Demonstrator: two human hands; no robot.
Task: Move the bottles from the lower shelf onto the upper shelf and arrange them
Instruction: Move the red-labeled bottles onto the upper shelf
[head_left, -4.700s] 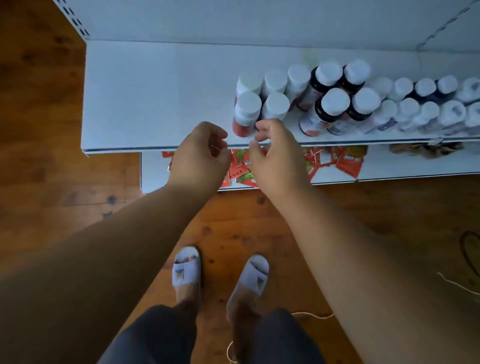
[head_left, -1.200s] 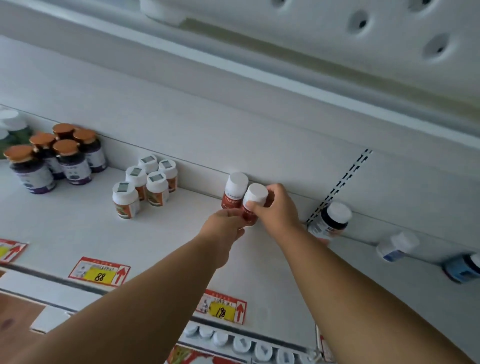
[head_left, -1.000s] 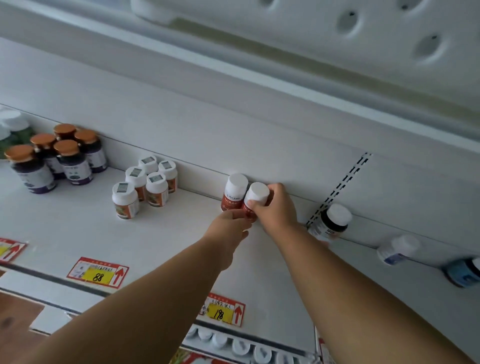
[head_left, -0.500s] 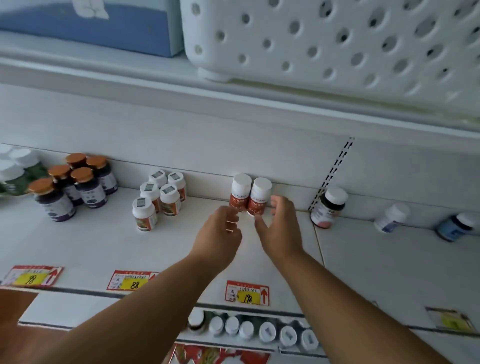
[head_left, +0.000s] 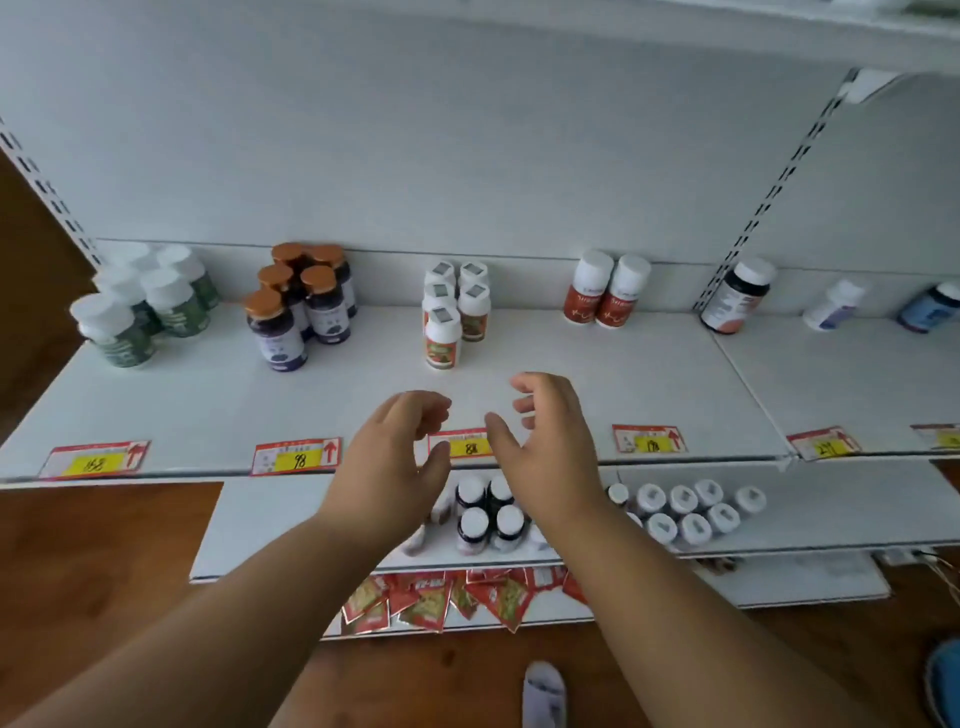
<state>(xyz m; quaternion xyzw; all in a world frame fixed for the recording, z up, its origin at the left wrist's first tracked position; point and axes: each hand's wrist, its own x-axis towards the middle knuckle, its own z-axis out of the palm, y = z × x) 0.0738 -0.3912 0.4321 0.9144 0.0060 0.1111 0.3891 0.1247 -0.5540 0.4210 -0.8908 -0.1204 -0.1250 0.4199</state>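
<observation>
both hands, left hand (head_left: 389, 457) and right hand (head_left: 550, 447), empty with loose fingers, hide some lower shelf (head_left: 291, 519) bottles (head_left: 488, 514) (labels unreadable).

Red bottles (head_left: 605, 296) upright — upper shelf (head_left: 571, 374)

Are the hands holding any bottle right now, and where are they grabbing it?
No. The left hand and the right hand are both empty, fingers loosely curled. The two red-label bottles stand alone at the back of the upper shelf.
</observation>
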